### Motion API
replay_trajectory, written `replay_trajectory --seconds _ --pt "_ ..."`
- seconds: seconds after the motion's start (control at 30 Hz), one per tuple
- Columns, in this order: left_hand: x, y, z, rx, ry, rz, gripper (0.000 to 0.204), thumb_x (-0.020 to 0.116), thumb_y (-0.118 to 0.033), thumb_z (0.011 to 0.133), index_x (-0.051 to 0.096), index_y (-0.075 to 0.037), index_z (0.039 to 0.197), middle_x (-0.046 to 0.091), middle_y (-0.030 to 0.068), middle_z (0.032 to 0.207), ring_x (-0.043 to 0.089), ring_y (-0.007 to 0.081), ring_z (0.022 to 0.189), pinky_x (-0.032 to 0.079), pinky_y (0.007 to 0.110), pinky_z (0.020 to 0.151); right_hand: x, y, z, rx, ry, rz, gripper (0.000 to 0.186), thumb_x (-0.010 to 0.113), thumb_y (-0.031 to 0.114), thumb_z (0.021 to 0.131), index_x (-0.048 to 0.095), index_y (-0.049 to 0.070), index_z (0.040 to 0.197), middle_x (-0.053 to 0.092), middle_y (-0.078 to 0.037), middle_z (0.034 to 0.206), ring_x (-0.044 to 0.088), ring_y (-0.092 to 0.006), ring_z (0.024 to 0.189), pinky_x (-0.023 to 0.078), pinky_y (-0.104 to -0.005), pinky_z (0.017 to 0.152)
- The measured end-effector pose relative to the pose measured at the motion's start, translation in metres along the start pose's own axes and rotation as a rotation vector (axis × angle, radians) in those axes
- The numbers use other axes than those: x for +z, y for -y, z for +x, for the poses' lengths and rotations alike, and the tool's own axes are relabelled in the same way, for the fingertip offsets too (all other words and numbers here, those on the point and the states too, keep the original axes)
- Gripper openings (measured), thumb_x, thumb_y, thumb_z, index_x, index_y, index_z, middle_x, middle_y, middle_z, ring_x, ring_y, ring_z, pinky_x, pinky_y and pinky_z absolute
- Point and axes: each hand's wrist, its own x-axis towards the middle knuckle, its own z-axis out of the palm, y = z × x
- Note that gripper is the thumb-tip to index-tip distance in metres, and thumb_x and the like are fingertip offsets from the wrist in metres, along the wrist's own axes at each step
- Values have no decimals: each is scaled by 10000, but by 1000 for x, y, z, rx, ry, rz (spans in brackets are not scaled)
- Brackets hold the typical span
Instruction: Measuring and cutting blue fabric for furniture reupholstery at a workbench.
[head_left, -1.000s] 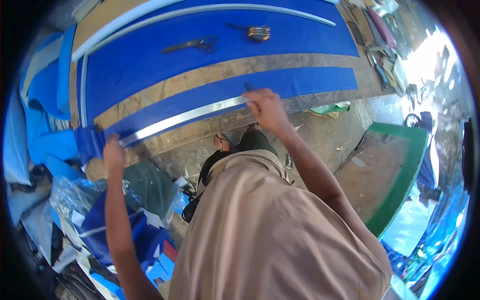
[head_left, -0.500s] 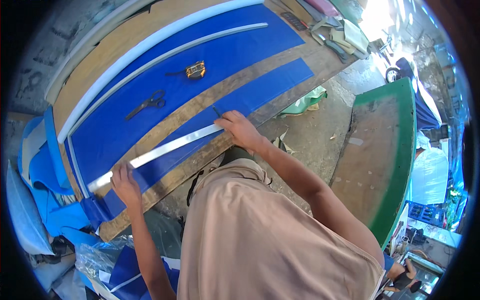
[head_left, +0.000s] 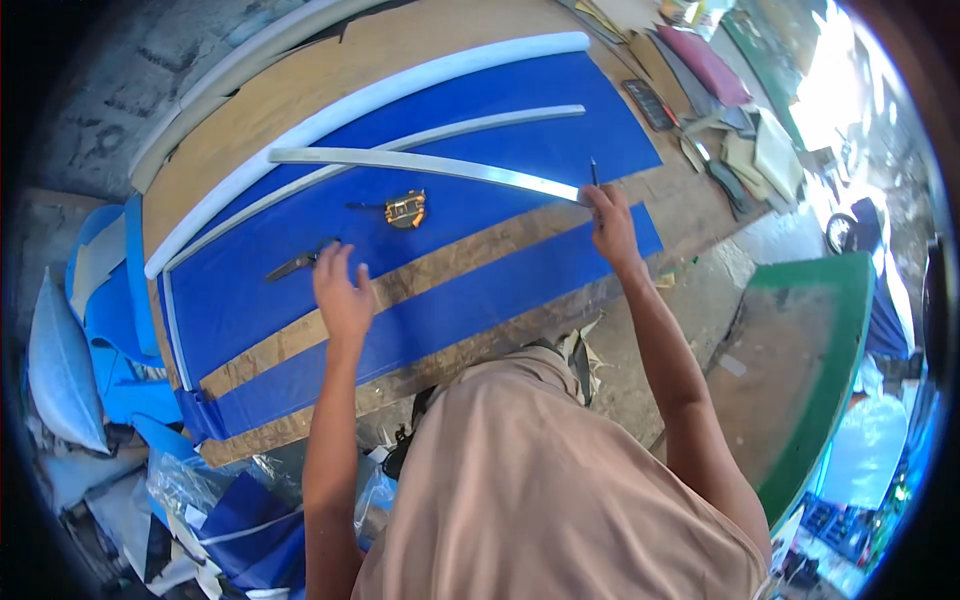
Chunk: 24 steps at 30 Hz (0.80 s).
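My right hand (head_left: 614, 228) is closed on the end of a long flat metal straightedge (head_left: 440, 168). A thin dark pen (head_left: 594, 172) sticks up from the same fingers. The straightedge slants across a large blue sheet (head_left: 520, 145), over a thin pale strip (head_left: 480, 122). My left hand (head_left: 344, 300) is open, fingers apart, its tips by the handles of dark scissors (head_left: 292, 264); whether they touch is unclear. To the right of the scissors lies a yellow-and-black tape measure (head_left: 405, 210). A separate blue strip of material (head_left: 500, 270) runs along the near side of the wooden table.
A white padded roll (head_left: 380, 95) borders the sheet's far side. At the table's right end lie a phone-like dark object (head_left: 650, 104) and several fabric scraps (head_left: 760, 155). A green-edged board (head_left: 810, 350) stands to the right. Blue foam pieces (head_left: 110, 290) hang at the left.
My right hand has carried the straightedge off the near blue strip, up and rightward across the large sheet. My left hand has let go of it and moved to the scissors.
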Motion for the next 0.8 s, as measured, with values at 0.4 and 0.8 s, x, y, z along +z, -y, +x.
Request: replay_trajectory --seconds 0.4,0.8 --pt "107 -50 99 100 418 444 761 780 -226 870 442 -40 1527 507 174 1474 513 339 1333 450 462 1098 48 -102 100 -163 131 -92 414 599 -11 861 659 99 1255 588 -123 1173 547 -353 1097 377 -522 1077" --pt "75 -187 -3 135 531 -376 396 671 -224 899 595 23 1199 644 214 1016 624 394 856 514 458 793 36 51 -16 318 344 1173 305 724 -38 822 629 68 1092 662 -17 946 572 -136 761 476 -274 715"
